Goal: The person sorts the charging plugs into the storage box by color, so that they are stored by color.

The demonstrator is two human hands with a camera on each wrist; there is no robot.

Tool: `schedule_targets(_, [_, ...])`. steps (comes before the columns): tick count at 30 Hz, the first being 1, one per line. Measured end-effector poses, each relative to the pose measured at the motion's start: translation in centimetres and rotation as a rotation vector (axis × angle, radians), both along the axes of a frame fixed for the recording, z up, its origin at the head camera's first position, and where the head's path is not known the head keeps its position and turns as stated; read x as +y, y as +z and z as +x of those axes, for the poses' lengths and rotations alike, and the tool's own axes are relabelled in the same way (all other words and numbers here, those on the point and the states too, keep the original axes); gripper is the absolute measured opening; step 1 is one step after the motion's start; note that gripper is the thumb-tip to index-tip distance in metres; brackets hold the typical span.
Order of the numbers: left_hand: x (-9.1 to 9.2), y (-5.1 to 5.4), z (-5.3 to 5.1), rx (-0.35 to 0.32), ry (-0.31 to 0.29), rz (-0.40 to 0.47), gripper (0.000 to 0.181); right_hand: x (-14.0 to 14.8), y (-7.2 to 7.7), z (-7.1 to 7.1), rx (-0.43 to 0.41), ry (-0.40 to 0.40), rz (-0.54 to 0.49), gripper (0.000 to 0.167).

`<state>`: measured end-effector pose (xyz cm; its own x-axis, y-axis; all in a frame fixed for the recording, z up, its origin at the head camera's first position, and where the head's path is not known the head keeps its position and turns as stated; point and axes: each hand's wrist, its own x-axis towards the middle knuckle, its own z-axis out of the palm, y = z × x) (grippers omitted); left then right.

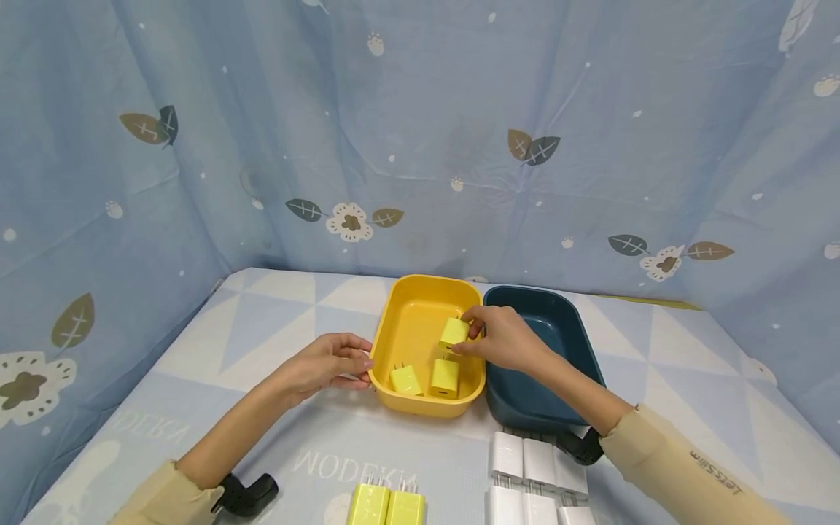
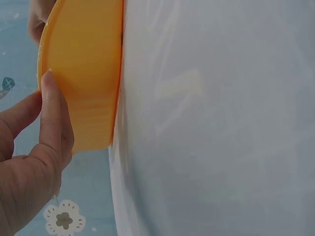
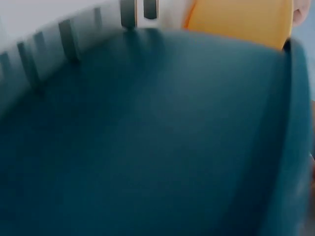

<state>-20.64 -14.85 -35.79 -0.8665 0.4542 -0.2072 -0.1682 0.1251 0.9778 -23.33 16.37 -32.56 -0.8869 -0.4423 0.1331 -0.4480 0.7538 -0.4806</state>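
Observation:
In the head view, my left hand [image 1: 331,362] holds the left rim of a yellow plastic bin [image 1: 383,321]. The left wrist view shows fingers [image 2: 49,115] against the bin's outer wall [image 2: 91,78]. Above the bin's right part, my right hand [image 1: 505,335] pinches a yellow charger plug [image 1: 454,333] between thumb and fingertips. Two more yellow charger plugs, one tilted [image 1: 406,380] and one closer to the middle [image 1: 445,378], lie on the bin floor. The right wrist view shows mostly the dark blue bin's wall [image 3: 162,132], not the right hand's grip.
A dark blue bin [image 1: 577,328] stands right beside the yellow one, under my right forearm. Several white charger plugs [image 1: 507,456] sit in rows in front of it. Yellow charger plugs [image 1: 369,504] stand at the near edge. A patterned curtain [image 1: 420,131] hangs behind the table.

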Motion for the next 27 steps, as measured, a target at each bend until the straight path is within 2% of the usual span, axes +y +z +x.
schedule_targets(5, [0.0,0.0,0.1,0.0,0.001,-0.002,0.044,-0.3,-0.1,-1.0,-0.019,-0.009,0.057,0.048])
schedule_targets(9, [-0.1,0.0,0.0,0.0,-0.003,0.003,0.043,-0.7,-0.1,-1.3,-0.057,-0.044,0.097,0.049])
schedule_targets(14, [-0.1,0.1,0.0,0.0,-0.005,0.002,0.044,-1.3,-0.3,-1.0,-0.063,-0.092,0.158,0.05])
schedule_targets(20, [-0.1,0.2,0.0,0.006,-0.007,-0.004,0.044,-1.7,-0.6,-0.7,-0.01,-0.103,0.211,0.049])
schedule_targets(27, [0.0,0.3,0.1,0.006,-0.01,-0.004,0.043,-1.3,-0.6,-0.5,-0.004,-0.087,0.192,0.051])
